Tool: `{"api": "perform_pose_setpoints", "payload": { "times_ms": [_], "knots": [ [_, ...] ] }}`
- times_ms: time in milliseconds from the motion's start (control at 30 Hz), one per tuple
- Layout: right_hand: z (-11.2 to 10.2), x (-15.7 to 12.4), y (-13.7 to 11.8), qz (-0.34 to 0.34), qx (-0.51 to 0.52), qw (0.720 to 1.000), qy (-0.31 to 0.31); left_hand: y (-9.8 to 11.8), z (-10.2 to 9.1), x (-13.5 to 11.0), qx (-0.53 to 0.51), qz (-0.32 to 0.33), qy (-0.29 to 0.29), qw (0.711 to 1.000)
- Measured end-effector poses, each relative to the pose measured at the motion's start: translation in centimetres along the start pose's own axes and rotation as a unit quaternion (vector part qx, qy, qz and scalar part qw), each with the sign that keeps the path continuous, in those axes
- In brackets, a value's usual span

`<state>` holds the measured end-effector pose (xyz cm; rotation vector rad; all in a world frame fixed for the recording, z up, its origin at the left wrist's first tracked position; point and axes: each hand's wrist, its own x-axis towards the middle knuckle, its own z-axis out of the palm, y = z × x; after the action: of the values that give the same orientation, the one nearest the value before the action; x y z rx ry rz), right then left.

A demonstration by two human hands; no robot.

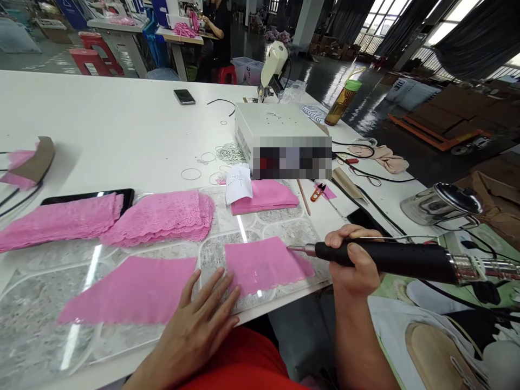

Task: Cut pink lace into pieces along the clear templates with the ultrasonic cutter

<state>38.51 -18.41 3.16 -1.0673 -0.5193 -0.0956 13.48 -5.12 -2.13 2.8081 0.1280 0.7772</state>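
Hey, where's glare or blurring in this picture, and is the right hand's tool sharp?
In the head view, white glare streaks cross the glossy grey stone-patterned mat; in that view, bright windows look washed out; there too, pixelation hides much of the pale grey rectangular box's front; in that view, the black cylindrical tool with a metal tip looks fairly sharp.

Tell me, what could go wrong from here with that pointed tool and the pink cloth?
The black tool in the right hand has its tip at the right edge of the right-hand pink piece; a slip might mark it.
The left hand rests at that piece's left side, so a wide stray stroke might catch a finger.
The metal-lidded cup stands beyond the tool and could be knocked.
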Motion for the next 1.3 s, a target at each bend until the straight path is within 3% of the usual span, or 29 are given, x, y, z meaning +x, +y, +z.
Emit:
{"api": "perform_pose_setpoints", "payload": {
  "times_ms": [267, 667, 1100, 1300],
  "knots": [
    [0.3, 0.1, 0.0, 0.004, 0.007, 1.000, -0.006, 0.2, -0.4, 0.2, 0.007, 0.007, -0.003, 1.000],
    [3.7, -0.6, 1.3, 0.020, 0.038, 0.997, -0.060, 0.4, -0.4, 0.2, 0.031, 0.018, -0.003, 0.999],
    [3.9, -0.9, 1.6, 0.025, 0.030, 0.995, -0.091, 0.4, -0.5, 0.0, 0.054, 0.029, -0.006, 0.998],
    [5.0, -1.3, 1.3, 0.018, 0.038, 0.995, -0.089, 0.6, -0.5, -0.2, 0.056, 0.021, -0.004, 0.998]
  ]
}}
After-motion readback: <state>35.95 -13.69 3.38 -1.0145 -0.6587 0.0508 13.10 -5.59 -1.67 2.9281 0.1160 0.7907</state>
